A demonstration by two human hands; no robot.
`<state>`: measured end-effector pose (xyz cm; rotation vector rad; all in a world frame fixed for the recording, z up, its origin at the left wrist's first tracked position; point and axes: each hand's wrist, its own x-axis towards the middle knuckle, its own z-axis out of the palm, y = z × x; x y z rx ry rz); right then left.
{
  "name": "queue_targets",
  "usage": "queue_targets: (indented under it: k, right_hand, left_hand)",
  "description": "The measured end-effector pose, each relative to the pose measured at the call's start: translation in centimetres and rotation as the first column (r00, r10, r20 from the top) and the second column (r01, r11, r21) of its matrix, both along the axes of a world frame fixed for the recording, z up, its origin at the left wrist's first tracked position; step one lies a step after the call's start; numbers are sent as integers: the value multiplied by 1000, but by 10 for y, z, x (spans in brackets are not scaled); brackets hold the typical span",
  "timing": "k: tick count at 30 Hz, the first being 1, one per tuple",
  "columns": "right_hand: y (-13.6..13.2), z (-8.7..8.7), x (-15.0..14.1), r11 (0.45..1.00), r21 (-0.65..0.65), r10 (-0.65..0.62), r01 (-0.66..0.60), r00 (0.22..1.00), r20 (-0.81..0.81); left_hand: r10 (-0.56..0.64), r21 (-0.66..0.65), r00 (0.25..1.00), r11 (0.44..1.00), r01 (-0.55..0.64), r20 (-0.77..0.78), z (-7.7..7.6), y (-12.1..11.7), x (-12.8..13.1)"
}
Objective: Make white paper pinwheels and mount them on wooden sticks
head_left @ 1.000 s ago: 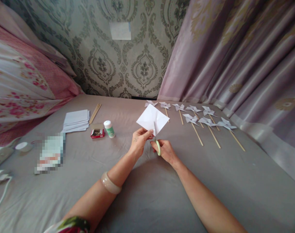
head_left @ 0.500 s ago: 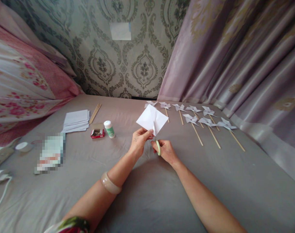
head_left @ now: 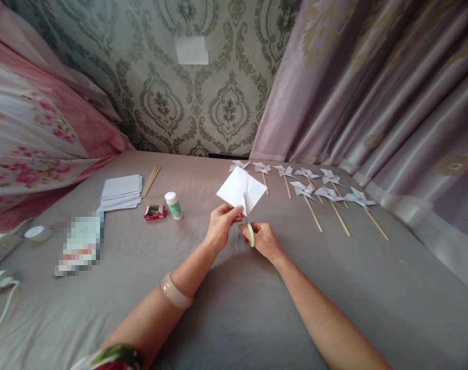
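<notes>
My left hand (head_left: 223, 221) pinches the near corner of a square white sheet of paper (head_left: 239, 186), held up in a diamond position above the grey cloth. Scissors (head_left: 251, 235) with pale green handles are gripped in my right hand (head_left: 263, 238). Their blades meet the paper at its near corner, beside my left fingertips, where a slit runs toward the middle. How far apart the blades stand is too small to tell. Beyond the sheet and to its right lie several white paper pinwheels (head_left: 303, 190) on wooden sticks.
At the left are a stack of white paper (head_left: 122, 191), wooden sticks (head_left: 151, 181), a small red box (head_left: 155, 211) of tiny items and a white-and-green bottle (head_left: 174, 205). Further left lie a blurred packet (head_left: 81, 244), a white round lid (head_left: 38, 234) and a power strip (head_left: 2, 249).
Hardly anything differs. Both hands stay in place, with the paper and the scissors shifted only very slightly.
</notes>
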<state>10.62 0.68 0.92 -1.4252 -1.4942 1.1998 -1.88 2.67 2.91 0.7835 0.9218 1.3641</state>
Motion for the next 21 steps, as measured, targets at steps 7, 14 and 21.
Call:
queue_targets:
  k: [7, 14, 21]
  right_hand:
    - [-3, 5, 0, 973, 14, 230, -231, 972, 52]
    - [7, -6, 6, 994, 38, -99, 106, 984, -146]
    - [24, -20, 22, 928, 70, -319, 366, 877, -358]
  left_hand:
    - [159, 77, 987, 984, -161, 30, -3, 9, -8]
    - [226, 53, 970, 971, -231, 93, -11, 23, -22]
    - [82, 49, 996, 996, -80, -32, -14, 18, -19]
